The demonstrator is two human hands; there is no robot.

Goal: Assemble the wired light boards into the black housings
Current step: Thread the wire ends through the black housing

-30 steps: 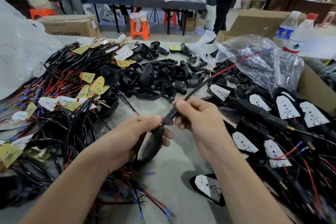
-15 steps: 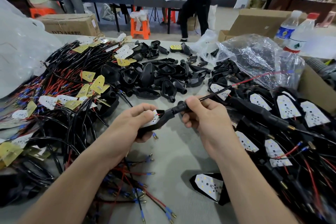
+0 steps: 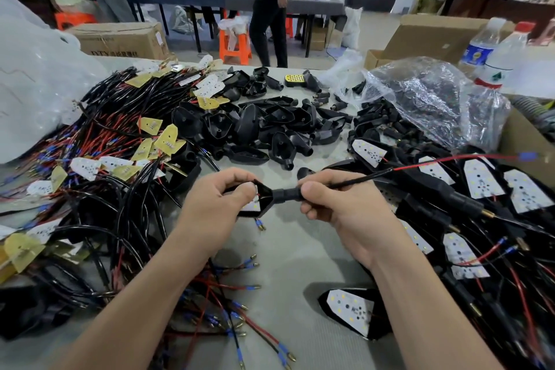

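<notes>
1. You're levelling the housing (image 3: 266,192) now, holding it between your hands above the table (image 3: 295,252), wire (image 3: 360,179) trailing right
2. Left hand (image 3: 216,201) is pinching the board (image 3: 251,206) into it, right hand (image 3: 339,207) gripping the stem (image 3: 286,194); seating's looking nearly done

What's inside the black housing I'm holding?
A bit of white light board shows inside the black housing; the left hand covers the rest, so its seating can't be seen.

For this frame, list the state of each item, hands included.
Left hand: grips held housing's wide end.
Right hand: grips its stem.
Held housing: board inside, wire exiting the stem.
Housing pile: empty, loose on table.
Finished unit: board seated, lying face up.
Bottles: upright, capped.
</notes>
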